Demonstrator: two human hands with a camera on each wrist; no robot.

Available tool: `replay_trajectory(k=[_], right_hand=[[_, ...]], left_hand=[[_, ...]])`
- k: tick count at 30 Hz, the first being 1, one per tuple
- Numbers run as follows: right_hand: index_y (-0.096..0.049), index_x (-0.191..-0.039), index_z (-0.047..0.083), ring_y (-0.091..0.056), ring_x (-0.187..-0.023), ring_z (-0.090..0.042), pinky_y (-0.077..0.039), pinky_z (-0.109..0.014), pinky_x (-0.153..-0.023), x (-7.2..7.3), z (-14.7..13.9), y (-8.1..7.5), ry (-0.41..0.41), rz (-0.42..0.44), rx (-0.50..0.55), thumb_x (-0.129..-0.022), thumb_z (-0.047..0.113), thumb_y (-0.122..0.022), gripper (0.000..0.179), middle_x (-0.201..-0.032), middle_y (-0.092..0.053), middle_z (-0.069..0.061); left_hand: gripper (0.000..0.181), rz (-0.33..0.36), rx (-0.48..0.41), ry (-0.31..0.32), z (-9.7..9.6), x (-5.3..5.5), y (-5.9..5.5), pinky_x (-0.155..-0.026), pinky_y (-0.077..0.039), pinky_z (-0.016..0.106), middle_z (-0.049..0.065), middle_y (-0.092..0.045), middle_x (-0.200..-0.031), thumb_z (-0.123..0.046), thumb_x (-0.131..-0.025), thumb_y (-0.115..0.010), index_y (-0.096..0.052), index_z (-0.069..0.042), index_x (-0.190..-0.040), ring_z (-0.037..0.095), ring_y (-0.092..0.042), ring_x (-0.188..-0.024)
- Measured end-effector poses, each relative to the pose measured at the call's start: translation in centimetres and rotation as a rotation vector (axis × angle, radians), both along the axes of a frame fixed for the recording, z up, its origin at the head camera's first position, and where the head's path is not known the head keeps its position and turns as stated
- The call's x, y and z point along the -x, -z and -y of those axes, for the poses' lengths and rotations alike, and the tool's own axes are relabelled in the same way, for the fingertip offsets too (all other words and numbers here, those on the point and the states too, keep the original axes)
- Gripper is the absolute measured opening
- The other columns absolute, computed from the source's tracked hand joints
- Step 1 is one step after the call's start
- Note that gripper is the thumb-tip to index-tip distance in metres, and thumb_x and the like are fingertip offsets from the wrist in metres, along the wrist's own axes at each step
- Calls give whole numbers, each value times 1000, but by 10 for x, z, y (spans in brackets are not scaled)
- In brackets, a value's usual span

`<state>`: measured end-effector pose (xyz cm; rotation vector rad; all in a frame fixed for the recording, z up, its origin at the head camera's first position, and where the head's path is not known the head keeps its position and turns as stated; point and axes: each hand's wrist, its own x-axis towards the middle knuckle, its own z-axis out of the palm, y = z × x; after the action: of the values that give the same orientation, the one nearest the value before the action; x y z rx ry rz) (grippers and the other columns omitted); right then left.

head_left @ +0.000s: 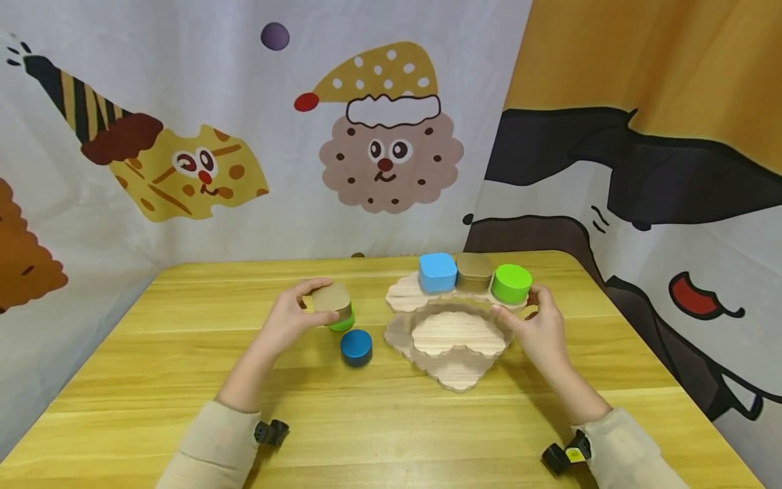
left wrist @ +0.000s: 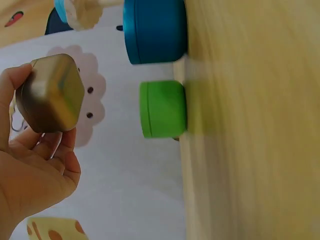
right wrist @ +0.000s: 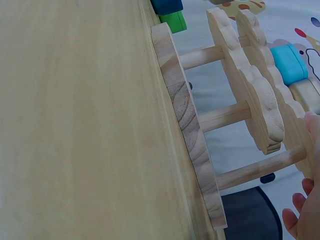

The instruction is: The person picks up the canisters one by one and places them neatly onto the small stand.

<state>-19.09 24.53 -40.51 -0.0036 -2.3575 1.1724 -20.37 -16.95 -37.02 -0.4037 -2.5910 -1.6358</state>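
Observation:
My left hand [head_left: 295, 311] pinches a gold rounded-square tin [head_left: 330, 299] between thumb and fingers. The left wrist view shows this tin raised well off the table, with a green tin [left wrist: 163, 109] and a dark blue round tin [left wrist: 156, 31] standing nearby. To the right is a tiered wooden stand [head_left: 459, 334] with scalloped shelves. Along its top shelf sit a light blue tin [head_left: 437, 273], another gold tin [head_left: 474, 273] and a bright green round tin [head_left: 512, 284]. My right hand [head_left: 544, 333] grips the top shelf's right end, thumb on the front edge, fingers beside the green tin.
Everything stands on a yellow wood-grain table [head_left: 391, 435]. Behind it hangs a printed curtain [head_left: 244, 88] with cartoon biscuits, close to the table's far edge. Wooden posts [right wrist: 225, 117] separate the stand's shelves from its thick base [right wrist: 187, 122].

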Motion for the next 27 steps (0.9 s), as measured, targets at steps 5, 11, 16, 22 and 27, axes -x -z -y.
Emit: replay_trajectory(k=[5, 11, 16, 22, 27], right_hand=[[-49, -122, -3, -46, -79, -21, -38, -20, -60, 0, 0, 0, -4, -2, 7, -77, 25, -83, 63, -100, -53, -13], [-49, -122, -3, -48, -79, -26, -39, -21, -60, 0, 0, 0, -4, 6, 5, -77, 27, -82, 63, -100, -53, -13], [-49, -122, -3, -49, -78, -27, -39, -20, -59, -1, 1, 0, 2, 13, 3, -77, 29, -82, 64, -101, -53, -14], [-49, -121, -2, -47, -74, -22, -39, -20, -58, 0, 1, 0, 11, 2, -1, -76, 28, -82, 63, -100, -54, -13], [-50, -120, -2, -47, -73, -22, -39, -20, -57, 0, 1, 1, 14, -4, 2, -76, 27, -83, 62, -99, -53, -12]], left_hand=[[59, -31, -8, -2, -15, -1, -8, -75, -35, 38, 5, -58, -126, -20, -75, -82, -60, -12, -130, 25, -45, -94], [59, -34, -32, 11, -32, -2, -19, -61, -37, 33, 4, -60, -119, -18, -75, -81, -60, -13, -130, 30, -44, -79], [58, -24, -77, 21, -45, 0, -26, -61, -37, 32, 4, -60, -120, -15, -74, -80, -61, -15, -129, 32, -44, -79], [56, -45, -91, 20, -61, 4, -32, -69, -35, 36, 3, -59, -120, -16, -74, -80, -62, -15, -128, 31, -46, -92], [56, -61, -117, 40, -73, 5, -37, -68, -36, 33, 9, -60, -118, -12, -75, -80, -61, -8, -128, 28, -47, -92]])
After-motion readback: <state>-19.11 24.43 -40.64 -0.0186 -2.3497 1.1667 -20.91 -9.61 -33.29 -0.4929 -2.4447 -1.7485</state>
